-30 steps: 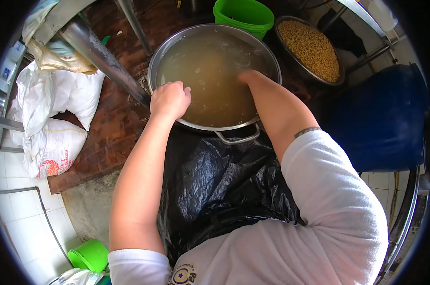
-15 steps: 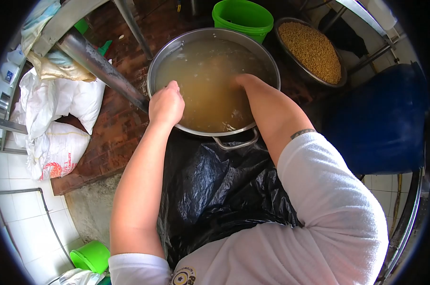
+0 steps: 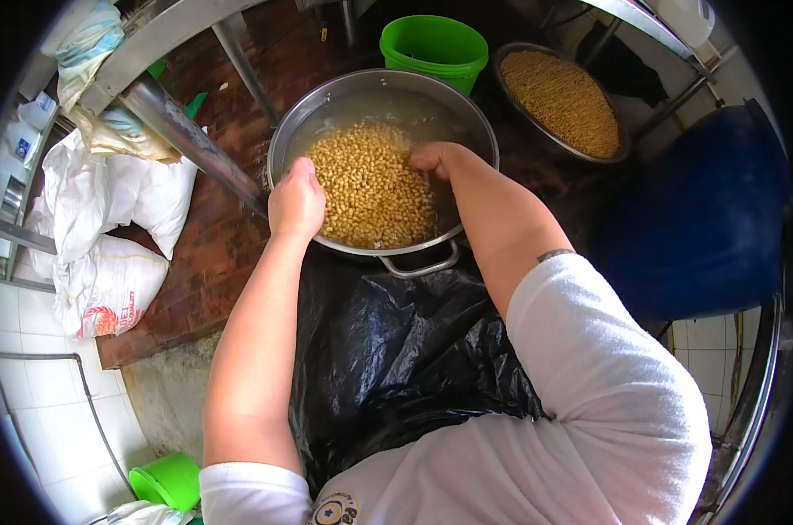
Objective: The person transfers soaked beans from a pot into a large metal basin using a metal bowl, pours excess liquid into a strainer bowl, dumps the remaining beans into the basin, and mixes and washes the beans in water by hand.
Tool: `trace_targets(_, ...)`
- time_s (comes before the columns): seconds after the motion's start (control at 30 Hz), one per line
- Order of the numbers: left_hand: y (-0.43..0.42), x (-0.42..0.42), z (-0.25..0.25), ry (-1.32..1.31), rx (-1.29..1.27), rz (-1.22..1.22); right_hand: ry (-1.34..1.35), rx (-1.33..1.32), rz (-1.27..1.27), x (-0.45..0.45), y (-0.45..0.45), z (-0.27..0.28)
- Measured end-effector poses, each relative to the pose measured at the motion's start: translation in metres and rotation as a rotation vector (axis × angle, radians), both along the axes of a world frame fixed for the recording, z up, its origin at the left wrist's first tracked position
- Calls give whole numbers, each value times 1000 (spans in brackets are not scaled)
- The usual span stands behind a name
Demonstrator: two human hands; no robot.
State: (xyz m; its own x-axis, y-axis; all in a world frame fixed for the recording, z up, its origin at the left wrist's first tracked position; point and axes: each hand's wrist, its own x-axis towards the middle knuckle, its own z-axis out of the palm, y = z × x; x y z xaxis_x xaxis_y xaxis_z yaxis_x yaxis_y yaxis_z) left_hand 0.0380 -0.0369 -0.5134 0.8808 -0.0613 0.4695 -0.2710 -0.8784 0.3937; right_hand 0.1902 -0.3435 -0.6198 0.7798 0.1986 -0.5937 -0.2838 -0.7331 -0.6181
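Note:
A wide metal pot (image 3: 298, 114) holds cloudy water, and a mound of yellow beans (image 3: 370, 188) shows at its surface. My left hand (image 3: 297, 199) is closed at the pot's left side, by the edge of the mound; what its fingers grip is hidden. On the other side, my right hand (image 3: 433, 159) has curled fingers at the mound's right edge, and I cannot see what they hold. Whether a strainer lies under the beans does not show. The pot's front handle (image 3: 421, 265) points toward me.
Behind the pot stands a green bucket (image 3: 436, 52). A metal basin of beans (image 3: 564, 101) sits at the back right, above a large blue barrel (image 3: 690, 219). White sacks (image 3: 112, 262) lie at left beside a metal table leg (image 3: 195, 140). Black plastic (image 3: 396, 341) covers my lap.
The beans have risen from the murky water into a visible mound. My right hand, earlier partly under the water, now shows above it. The view has shifted slightly.

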Motion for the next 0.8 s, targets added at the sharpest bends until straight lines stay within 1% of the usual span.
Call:
trace_targets(0.07,1,2,0,8,15,12,71,146,-163,-10,5,12)
trace_targets(0.1,1,2,-1,4,15,7,66,146,-168,-16,6,17)
trace_targets(0.17,1,2,-5,-14,-25,37,1,212,-288,-28,7,29)
trace_targets(0.2,3,4,-7,-45,-22,20,-5,213,-293,-36,9,37)
trace_targets(0.27,2,4,-7,-61,-27,20,-88,244,-428,-58,18,61)
trace_targets(0.3,1,3,-6,-70,-33,28,-92,245,-432,-66,22,69)
trace_targets(0.37,0,2,-3,-63,-33,31,122,602,-500,-70,24,70)
trace_targets(0.5,-2,-3,2,-32,-43,22,79,641,-575,-74,34,64)
trace_targets(0.53,-1,-1,1,-49,-39,21,85,692,-655,-70,37,56)
trace_targets(0.57,0,0,-2,-62,-32,19,80,709,-658,-83,46,68)
trace_targets(0.6,1,3,-4,-50,-26,21,26,706,-727,-98,52,79)
trace_targets(0.67,3,4,-4,-57,-17,21,-31,704,-840,-104,57,83)
trace_targets(0.7,3,4,-6,-58,-13,28,-36,700,-844,-106,58,84)
trace_targets(0.77,2,0,-3,-64,-37,17,-58,873,-920,-120,60,90)
trace_targets(0.8,3,2,-3,-110,-66,-1,-57,868,-926,-124,60,94)
